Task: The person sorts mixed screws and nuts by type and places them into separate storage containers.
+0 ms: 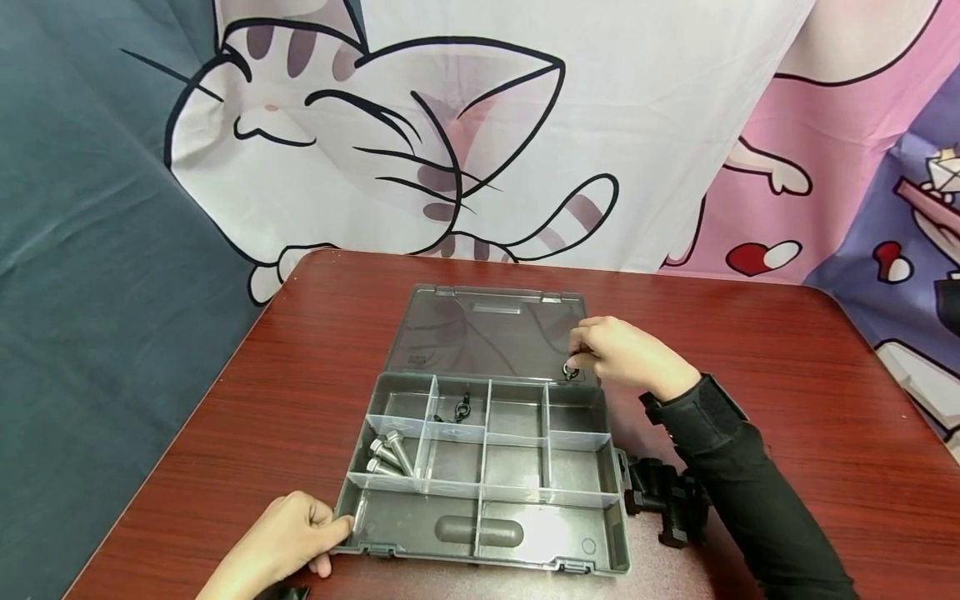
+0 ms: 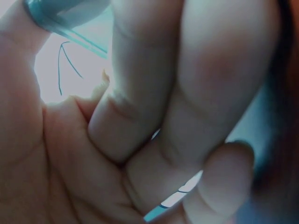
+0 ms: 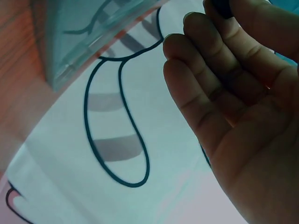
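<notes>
A grey plastic compartment box lies on the table with its see-through lid folded back. My left hand grips the box's front left corner, thumb on the rim; the left wrist view shows the curled fingers close up. Over the lid's right hinge end, my right hand pinches a small black ring-shaped part. In the right wrist view only a dark bit of it shows at the fingertips. Similar black parts lie in a back compartment. Silver hex bolts fill a left compartment.
Beside the box's right wall, under my right forearm, sits a cluster of black pieces. A small dark object shows at the front edge, below my left hand. Behind the reddish-brown table hangs a cartoon cat cloth.
</notes>
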`<state>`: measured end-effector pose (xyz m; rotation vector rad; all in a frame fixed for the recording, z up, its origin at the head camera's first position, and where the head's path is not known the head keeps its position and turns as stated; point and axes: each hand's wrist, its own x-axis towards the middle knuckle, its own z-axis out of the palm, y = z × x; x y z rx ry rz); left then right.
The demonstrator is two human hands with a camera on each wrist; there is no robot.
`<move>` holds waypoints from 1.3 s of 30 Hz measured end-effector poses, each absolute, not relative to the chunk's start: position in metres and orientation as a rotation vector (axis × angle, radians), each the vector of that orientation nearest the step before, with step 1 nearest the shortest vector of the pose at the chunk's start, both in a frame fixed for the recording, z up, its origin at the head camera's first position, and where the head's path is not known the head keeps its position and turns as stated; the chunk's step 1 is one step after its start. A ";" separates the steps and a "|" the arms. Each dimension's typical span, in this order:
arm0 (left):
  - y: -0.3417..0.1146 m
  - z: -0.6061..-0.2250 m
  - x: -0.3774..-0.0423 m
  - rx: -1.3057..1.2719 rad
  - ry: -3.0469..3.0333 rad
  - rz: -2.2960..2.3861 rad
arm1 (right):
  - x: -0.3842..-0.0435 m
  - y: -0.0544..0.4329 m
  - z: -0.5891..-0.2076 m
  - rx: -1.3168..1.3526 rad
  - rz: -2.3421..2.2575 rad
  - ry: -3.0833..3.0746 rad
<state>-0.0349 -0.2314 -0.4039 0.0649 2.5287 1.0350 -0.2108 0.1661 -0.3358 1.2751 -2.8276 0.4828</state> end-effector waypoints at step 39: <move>-0.233 -0.405 -0.035 0.071 2.553 1.029 | -0.205 0.070 -0.322 1.526 0.424 -2.695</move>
